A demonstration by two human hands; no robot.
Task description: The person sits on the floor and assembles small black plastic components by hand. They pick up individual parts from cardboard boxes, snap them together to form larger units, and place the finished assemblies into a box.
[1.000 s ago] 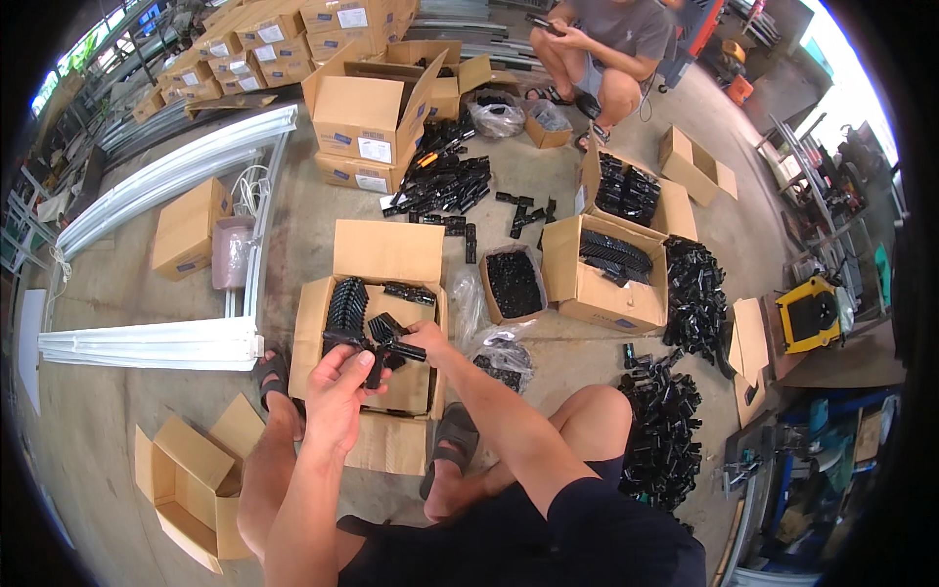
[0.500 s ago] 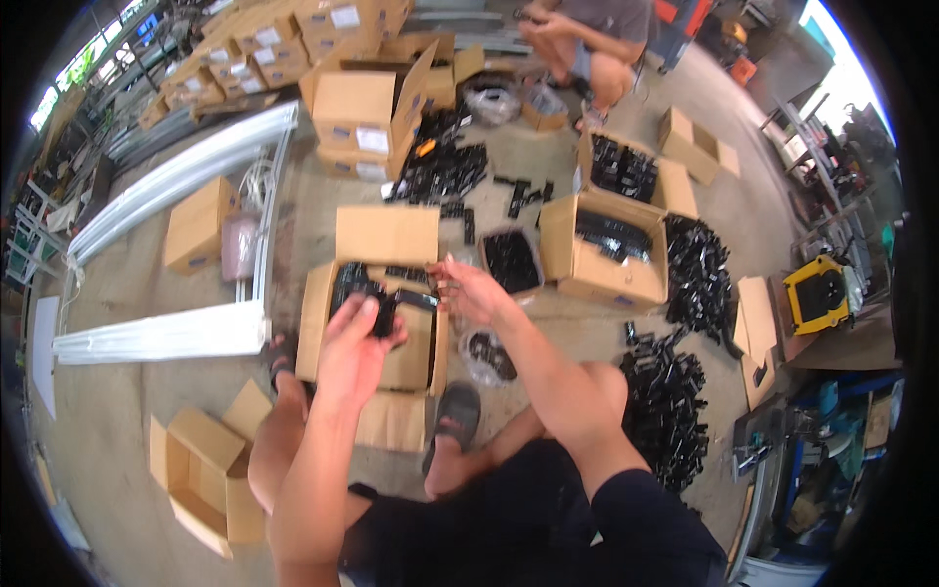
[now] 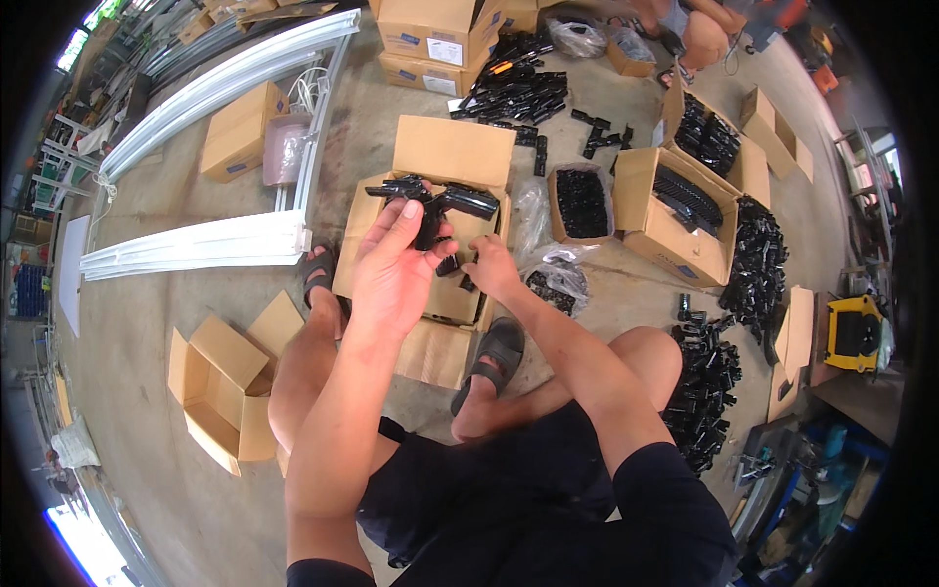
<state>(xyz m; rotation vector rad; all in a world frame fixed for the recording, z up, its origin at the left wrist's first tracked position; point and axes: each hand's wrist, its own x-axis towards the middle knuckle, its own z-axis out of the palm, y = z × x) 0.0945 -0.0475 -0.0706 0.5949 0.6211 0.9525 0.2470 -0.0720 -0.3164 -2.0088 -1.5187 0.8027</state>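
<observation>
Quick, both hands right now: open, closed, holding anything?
Left hand: closed on a black plastic fitting, raised over the open box.
Right hand: fingers curled on small black parts at the box; grip unclear.

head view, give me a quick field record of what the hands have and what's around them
left hand: raised, holding black plastic fittings above the open carton
right hand: lower, at the carton's near side, fingers on a small black part
carton: cardboard, flaps open, between the person's sandalled feet
right side: more cartons of black parts and a loose pile
left side: empty open carton, long white profiles
</observation>
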